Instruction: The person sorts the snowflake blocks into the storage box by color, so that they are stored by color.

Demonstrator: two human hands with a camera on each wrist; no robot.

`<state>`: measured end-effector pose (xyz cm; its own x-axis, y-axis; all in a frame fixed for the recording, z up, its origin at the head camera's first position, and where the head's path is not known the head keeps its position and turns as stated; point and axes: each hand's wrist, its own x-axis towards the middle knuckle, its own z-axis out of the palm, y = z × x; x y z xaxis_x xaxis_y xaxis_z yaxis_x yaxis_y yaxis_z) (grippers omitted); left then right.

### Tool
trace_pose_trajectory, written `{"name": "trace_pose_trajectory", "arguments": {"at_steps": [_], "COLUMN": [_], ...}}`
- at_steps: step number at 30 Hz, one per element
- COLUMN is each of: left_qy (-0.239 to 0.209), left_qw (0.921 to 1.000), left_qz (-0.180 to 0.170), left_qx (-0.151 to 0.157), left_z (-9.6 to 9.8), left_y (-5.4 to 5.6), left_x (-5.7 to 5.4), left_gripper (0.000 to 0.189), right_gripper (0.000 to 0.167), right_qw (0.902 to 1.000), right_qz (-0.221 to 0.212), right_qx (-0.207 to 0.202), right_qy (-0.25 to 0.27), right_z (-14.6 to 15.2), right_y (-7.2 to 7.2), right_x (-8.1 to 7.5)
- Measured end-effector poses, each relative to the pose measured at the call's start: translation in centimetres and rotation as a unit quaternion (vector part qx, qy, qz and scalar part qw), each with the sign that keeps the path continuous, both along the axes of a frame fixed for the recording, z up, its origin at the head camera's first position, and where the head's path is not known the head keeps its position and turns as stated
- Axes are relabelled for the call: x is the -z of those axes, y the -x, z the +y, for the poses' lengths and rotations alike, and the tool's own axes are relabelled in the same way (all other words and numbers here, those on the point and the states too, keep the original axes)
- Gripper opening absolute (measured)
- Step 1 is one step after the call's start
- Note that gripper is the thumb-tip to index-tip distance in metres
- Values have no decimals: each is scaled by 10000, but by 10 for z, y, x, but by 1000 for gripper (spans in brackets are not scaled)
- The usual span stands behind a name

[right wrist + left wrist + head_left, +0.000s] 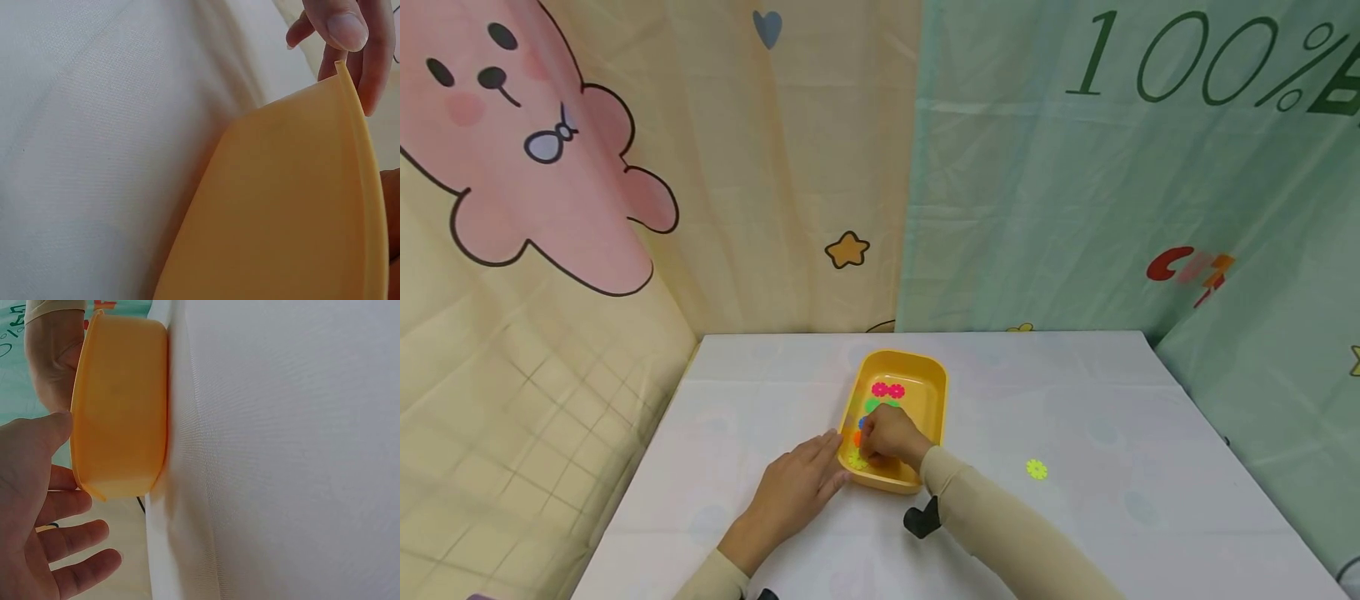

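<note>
A yellow tray (932, 400) stands on the white table. Inside it lie small flower-shaped pieces: two pink pieces (888, 390), green ones (872, 405), a partly covered blue piece (862, 423), an orange piece (857, 438) and a yellow piece (854, 460). My right hand (891, 435) reaches into the tray with bent fingers, its fingertips low beside the yellow piece; whether they pinch anything is hidden. My left hand (797, 483) touches the tray's near left corner, fingers extended. In the left wrist view, the left thumb and a finger meet the tray's rim (80, 381).
Another yellow flower piece (1036, 469) lies on the table to the right of the tray. A black wrist mount (922, 518) shows under the right sleeve (1000, 517). Printed curtains (775, 167) hang behind the table and along both sides.
</note>
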<state>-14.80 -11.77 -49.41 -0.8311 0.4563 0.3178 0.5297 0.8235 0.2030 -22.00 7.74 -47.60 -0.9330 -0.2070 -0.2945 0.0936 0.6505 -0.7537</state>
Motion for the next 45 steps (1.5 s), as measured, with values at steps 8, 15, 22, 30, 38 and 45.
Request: {"name": "trace_pose_trajectory", "arguments": {"at_steps": [8,15,22,30,38,45], "left_qy": [-1,-73,-158,-146,-177,-170], "left_qw": [10000,9999,9997,9997,9997,9998], "left_qz": [17,-52,-151,-101,-38,-16], "left_qx": [7,-74,-81,-158,-133,-78], "left_z": [-2,-2,-3,-12,-14,-13], "left_y": [-1,-1,-2,-1,-1,-1], "left_x": [0,0,1,-1,2,1], "left_gripper": [59,61,62,62,61,62], "right_gripper": [11,13,11,13,15,20], "right_qw": [9999,9970,9938,9891,9850,9750], "right_qz": [130,167,301,660,808,1096], "right_qx": [80,381,937,1302,1488,1571], "right_qy": [66,655,510,217,-339,-1124], "right_z": [10,42,98,164,219,251], "right_y": [2,-2,-19,-39,-54,-60], "right_x": [-12,-39,-53,-44,-29,-21]}}
